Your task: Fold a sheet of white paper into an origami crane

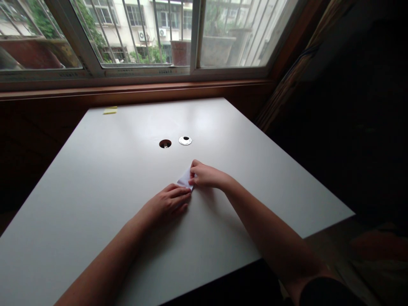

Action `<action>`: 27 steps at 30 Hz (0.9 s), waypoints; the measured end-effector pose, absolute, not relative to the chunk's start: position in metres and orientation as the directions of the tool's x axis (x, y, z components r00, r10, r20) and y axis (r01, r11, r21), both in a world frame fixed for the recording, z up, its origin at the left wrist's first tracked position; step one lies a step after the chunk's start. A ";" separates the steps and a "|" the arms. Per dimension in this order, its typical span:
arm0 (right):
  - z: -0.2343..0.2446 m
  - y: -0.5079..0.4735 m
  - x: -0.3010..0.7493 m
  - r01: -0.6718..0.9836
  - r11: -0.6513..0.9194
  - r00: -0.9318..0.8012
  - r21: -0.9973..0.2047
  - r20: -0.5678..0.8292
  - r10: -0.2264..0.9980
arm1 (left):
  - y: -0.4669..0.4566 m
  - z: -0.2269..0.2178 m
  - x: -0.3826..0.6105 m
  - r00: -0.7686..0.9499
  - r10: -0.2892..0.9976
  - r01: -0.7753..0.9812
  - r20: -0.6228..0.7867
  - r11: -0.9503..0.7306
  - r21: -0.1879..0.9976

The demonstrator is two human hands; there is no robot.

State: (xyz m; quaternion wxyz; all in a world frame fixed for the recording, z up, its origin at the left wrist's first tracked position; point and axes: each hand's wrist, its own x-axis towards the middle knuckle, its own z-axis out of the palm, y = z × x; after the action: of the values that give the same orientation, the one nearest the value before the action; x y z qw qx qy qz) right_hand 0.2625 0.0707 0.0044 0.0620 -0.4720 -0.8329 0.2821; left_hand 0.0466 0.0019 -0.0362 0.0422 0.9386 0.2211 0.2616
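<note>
A small piece of folded white paper (184,179) lies on the white tabletop (134,157), with a pointed corner toward the left. My right hand (204,174) is closed, its curled fingers pinching the paper's right side. Just nearer to me, my left hand (170,199) lies palm down, fingers stretched out, with the fingertips on the paper's lower edge. Both hands cover parts of the sheet, so its full outline is hidden.
Beyond the hands are a round hole (165,144) in the table and a silvery ring-shaped cover (185,140) beside it. Yellow sticky notes (110,110) lie at the far left edge. A window (143,38) with bars stands behind the table.
</note>
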 end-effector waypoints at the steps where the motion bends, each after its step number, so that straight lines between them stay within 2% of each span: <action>1: 0.005 0.072 0.262 0.757 0.392 -0.548 -0.523 -0.180 0.817 | 0.002 -0.036 0.047 0.767 0.438 0.394 0.470 -0.898 0.193; 6: 0.004 0.077 0.259 0.780 0.377 -0.539 -0.499 -0.230 0.811 | 0.001 -0.037 0.047 0.769 0.447 0.400 0.458 -0.894 0.202; 11: 0.002 0.079 0.260 0.769 0.376 -0.538 -0.517 -0.206 0.817 | 0.001 -0.037 0.048 0.767 0.450 0.412 0.457 -0.892 0.187; 16: -0.005 0.075 0.269 0.721 0.374 -0.519 -0.584 -0.096 0.850 | -0.001 -0.037 0.050 0.756 0.445 0.430 0.481 -0.891 0.148; 22: -0.023 0.057 0.287 0.505 0.317 -0.436 -0.803 0.079 0.896 | -0.006 -0.038 0.055 0.744 0.479 0.478 0.467 -0.869 0.129; 27: -0.028 0.050 0.291 0.501 0.379 -0.424 -0.778 0.161 0.891 | -0.009 -0.036 0.056 0.736 0.502 0.498 0.454 -0.856 0.140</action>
State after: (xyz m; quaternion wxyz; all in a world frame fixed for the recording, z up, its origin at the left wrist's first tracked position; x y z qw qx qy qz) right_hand 0.2910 0.0496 -0.0283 0.2948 -0.4484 -0.7761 0.3311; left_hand 0.0565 -0.0087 -0.0362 0.0047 0.9316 0.2684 0.2449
